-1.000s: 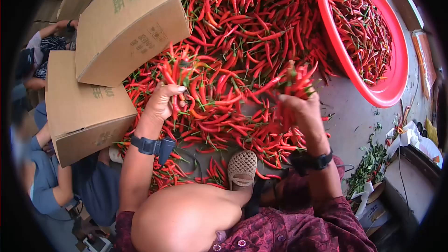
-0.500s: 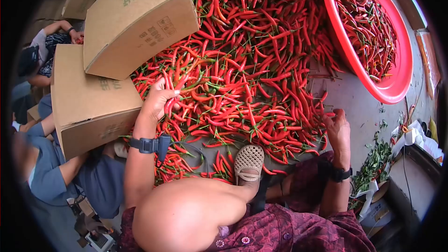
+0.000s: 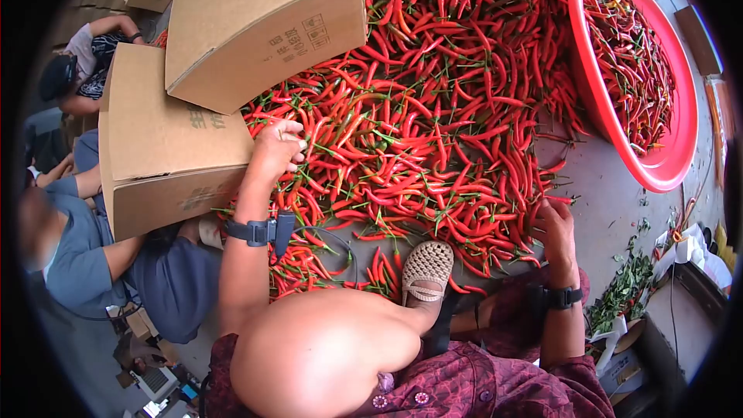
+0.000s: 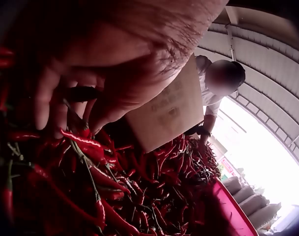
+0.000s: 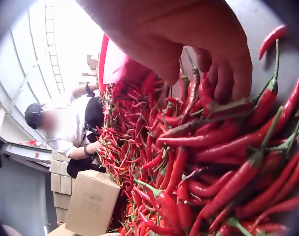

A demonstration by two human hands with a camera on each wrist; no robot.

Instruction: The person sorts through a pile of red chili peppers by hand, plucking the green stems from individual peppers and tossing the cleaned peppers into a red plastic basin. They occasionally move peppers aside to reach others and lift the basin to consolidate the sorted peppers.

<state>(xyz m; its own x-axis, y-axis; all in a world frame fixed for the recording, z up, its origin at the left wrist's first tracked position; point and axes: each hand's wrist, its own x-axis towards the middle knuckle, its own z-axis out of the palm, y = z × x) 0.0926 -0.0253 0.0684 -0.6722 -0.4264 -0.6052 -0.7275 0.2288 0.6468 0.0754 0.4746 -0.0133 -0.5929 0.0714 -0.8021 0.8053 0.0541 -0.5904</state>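
Observation:
A broad heap of red chillies (image 3: 464,108) with green stems covers the floor. My left hand (image 3: 277,151) hangs over the heap's left side, beside a cardboard box, with its fingers loosely bent. In the left wrist view, thumb and fingertips (image 4: 42,115) stand apart just above chilli stems, and no chilli is gripped. At the right edge of the heap is my right hand (image 3: 559,236), fingers pointing down. The right wrist view shows these fingers (image 5: 240,78) reaching among chillies, thumb apart from them; the fingertips are partly hidden.
Two cardboard boxes, an upper one (image 3: 263,27) and a lower one (image 3: 166,139), border the heap's left. A red basin (image 3: 673,174) of chillies stands back right. Green leaf scraps (image 3: 627,286) lie at right. My shoe (image 3: 427,267) is at the heap's near edge. Other people sit left.
A second ago both hands held bunches of chillies. The right hand let go first and moved right; the left has since released its chillies. The head view has shifted.

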